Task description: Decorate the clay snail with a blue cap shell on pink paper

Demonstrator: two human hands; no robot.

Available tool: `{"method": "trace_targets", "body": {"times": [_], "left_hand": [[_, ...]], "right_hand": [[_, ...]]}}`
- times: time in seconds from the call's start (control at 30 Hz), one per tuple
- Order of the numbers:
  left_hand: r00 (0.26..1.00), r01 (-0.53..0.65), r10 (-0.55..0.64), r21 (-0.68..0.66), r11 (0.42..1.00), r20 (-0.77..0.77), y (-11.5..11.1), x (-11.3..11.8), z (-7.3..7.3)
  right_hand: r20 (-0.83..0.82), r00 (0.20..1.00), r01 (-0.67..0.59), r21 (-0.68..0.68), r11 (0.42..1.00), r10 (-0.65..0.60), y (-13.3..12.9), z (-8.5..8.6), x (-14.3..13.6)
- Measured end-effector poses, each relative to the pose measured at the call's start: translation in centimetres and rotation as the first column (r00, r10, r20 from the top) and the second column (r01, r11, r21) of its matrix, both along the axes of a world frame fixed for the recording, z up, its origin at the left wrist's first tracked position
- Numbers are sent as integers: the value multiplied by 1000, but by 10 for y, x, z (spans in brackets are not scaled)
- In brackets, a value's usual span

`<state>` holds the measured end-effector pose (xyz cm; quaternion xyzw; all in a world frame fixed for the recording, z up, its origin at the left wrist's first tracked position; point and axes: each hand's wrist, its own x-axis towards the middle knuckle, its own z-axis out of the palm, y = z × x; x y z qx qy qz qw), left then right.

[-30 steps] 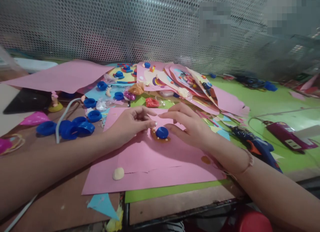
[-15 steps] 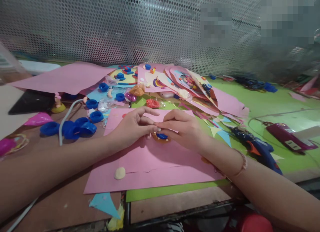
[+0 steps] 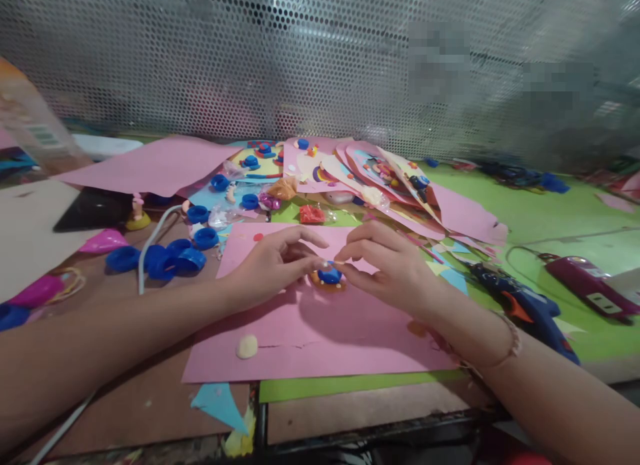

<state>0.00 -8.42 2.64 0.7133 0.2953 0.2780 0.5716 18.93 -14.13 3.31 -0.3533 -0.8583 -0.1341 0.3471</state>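
Shown at frame centre with left hand and right hand curled over a blue-domed piece on pink paper. Cannot tell whether grasping anything in either.

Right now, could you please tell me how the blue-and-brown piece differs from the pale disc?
The blue-and-brown piece shows two colours and pale dots, while the pale disc is one plain colour. The blue-and-brown piece lies close to the left hand and right hand; the pale disc lies apart from both, nearer the front edge of the pink sheet. Both lie on that sheet.
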Motion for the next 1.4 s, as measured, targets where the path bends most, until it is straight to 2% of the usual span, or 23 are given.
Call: {"method": "trace_targets", "body": {"times": [0.13, 0.2, 0.33, 0.43, 0.47, 0.5, 0.57, 0.6, 0.67, 0.73, 0.77, 0.8, 0.9, 0.97, 1.03, 1.1, 1.17, 1.27, 1.4], "left_hand": [[1000, -6, 9, 144, 990, -21, 0, -1, 3], [998, -27, 36, 175, 984, -51, 0, -1, 8], [980, -150, 166, 135, 979, -110, 8, -1, 18], [952, -253, 288, 257, 932, -107, 22, -3, 25], [944, -256, 305, 301, 918, -128, 28, -4, 28], [933, -241, 314, 340, 909, -179, 34, -6, 31], [898, -97, 254, 402, 910, -358, 46, -11, 41], [860, -39, 260, 451, 891, -439, 51, -14, 46], [754, 72, 307, 538, 840, -580, 60, -23, 56], [601, 202, 364, 576, 792, -712, 69, -33, 64], [531, 259, 381, 573, 778, -757, 73, -39, 66], [491, 296, 395, 575, 762, -776, 78, -44, 68], [432, 338, 434, 588, 735, -791, 90, -56, 69], [451, 309, 466, 623, 718, -761, 96, -59, 66], [503, 280, 501, 682, 676, -704, 101, -59, 60], [570, 303, 502, 734, 608, -651, 105, -56, 52], [619, 357, 451, 742, 567, -643, 108, -54, 43], [625, 397, 407, 720, 569, -666, 107, -49, 35], [656, 373, 393, 729, 574, -644, 93, -38, 36]], "right_hand": [[-78, 996, -56, -31, 998, 54, 1, 0, 2], [-80, 994, -79, -48, 996, 75, 1, -1, 2], [-58, 995, -86, -37, 996, 83, 0, -3, 1], [-83, 995, -52, -20, 998, 50, 1, -4, 1], [-92, 995, -40, -18, 999, 38, 1, -4, 1], [-97, 995, -29, -21, 999, 27, 2, -4, 1], [-93, 996, 0, -37, 999, -4, 2, -4, 1], [-86, 996, 18, -46, 999, -22, 2, -3, 1], [-68, 996, 57, -62, 996, -61, 1, -3, 1], [-57, 995, 83, -71, 994, -87, 1, -2, 1], [-52, 994, 88, -76, 993, -92, 2, -1, 2], [-48, 995, 88, -82, 993, -92, 2, -1, 2], [-44, 995, 82, -95, 992, -86, 3, -2, 3], [-43, 996, 77, -94, 993, -81, 4, -3, 4], [-43, 996, 70, -90, 993, -75, 4, -5, 5], [-46, 996, 65, -89, 994, -70, 4, -7, 5], [-50, 997, 52, -85, 995, -57, 4, -7, 5], [-55, 998, 25, -60, 998, -28, 5, -7, 5], [-54, 998, 26, -44, 999, -29, 6, -6, 4]]}}
